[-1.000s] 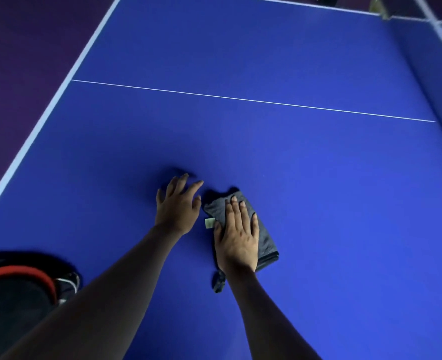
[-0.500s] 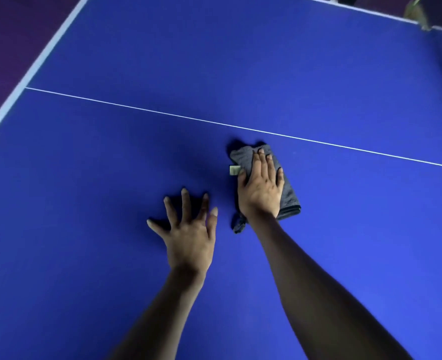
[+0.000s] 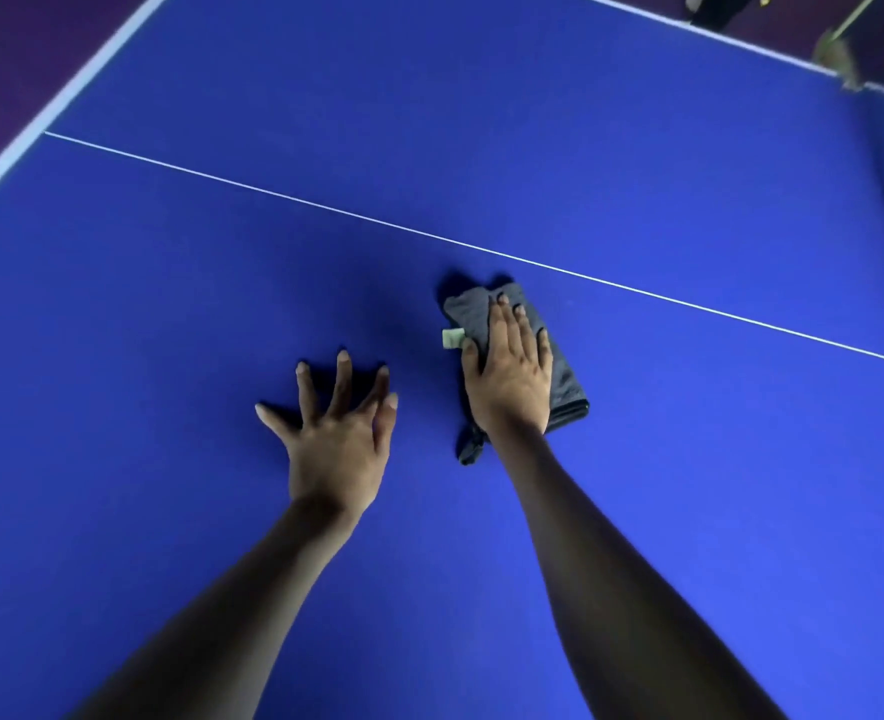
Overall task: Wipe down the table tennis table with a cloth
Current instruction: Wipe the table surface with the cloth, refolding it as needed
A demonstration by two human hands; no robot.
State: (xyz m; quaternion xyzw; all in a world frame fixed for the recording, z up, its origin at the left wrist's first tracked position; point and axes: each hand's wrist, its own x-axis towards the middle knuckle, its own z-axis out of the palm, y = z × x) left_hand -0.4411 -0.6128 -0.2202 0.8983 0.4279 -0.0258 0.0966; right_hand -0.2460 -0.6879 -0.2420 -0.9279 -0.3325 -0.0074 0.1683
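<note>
A folded grey cloth [image 3: 564, 379] with a small pale tag lies on the blue table tennis table [image 3: 170, 304], just short of the thin white centre line. My right hand [image 3: 510, 374] presses flat on the cloth with straight fingers and covers most of it. My left hand [image 3: 338, 428] rests on the bare table to the left of the cloth, fingers spread wide and palm down.
The table's white left edge [image 3: 60, 101] runs diagonally at the upper left, with dark purple floor beyond. The far edge and a blurred net post [image 3: 840, 59] sit at the upper right. Blue surface stretches on all sides of the hands.
My right hand has pushed the cloth forward across the table toward the centre line. My left hand now rests behind it with fingers spread wider. The dark bag at lower left has left the view.
</note>
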